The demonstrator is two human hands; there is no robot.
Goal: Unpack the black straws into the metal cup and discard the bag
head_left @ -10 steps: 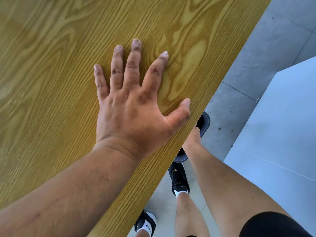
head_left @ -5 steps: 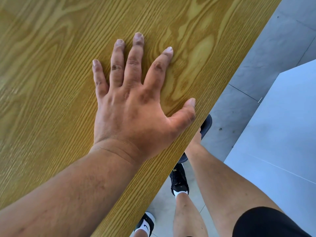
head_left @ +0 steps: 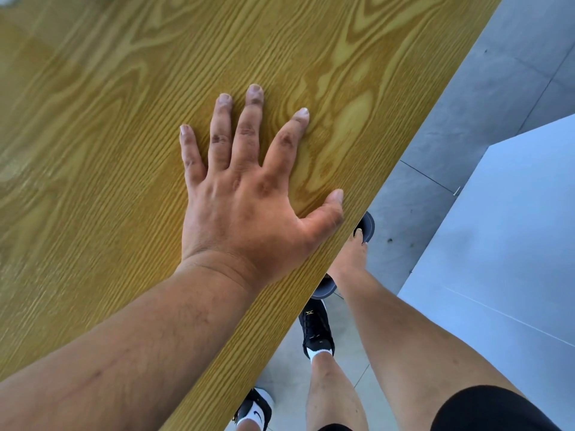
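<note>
At the far left of the frame I have only the bare wood-grain table [head_left: 93, 150]; a pale blur sits at the very top left corner, too cut off for me to say what it is. No straws, cup or bag show anywhere in my view, so I cannot say where they are.

Moving toward the centre, my left hand [head_left: 245, 200] lies palm down on the table, fingers [head_left: 249, 129] spread and flat, thumb angled out toward the table's edge. It grips nothing.

Right of that, the table's edge runs diagonally from the upper right down to the bottom centre. Just below it, in the centre right, my right hand [head_left: 353, 250] hangs beside the edge with its fingers reaching down toward a dark rounded object [head_left: 367, 223] that is mostly hidden under the table. I cannot tell whether that hand is closed on anything. Below are my legs and black shoes [head_left: 315, 329] on the grey floor [head_left: 466, 119], and a pale panel [head_left: 513, 244] fills the right side.

My reading: the straws are likely already dealt with, and I am at the discard step, leaning on the table while reaching low. If so, the next move calls for bringing the right hand up into view and looking back along the table to confirm the cup.
</note>
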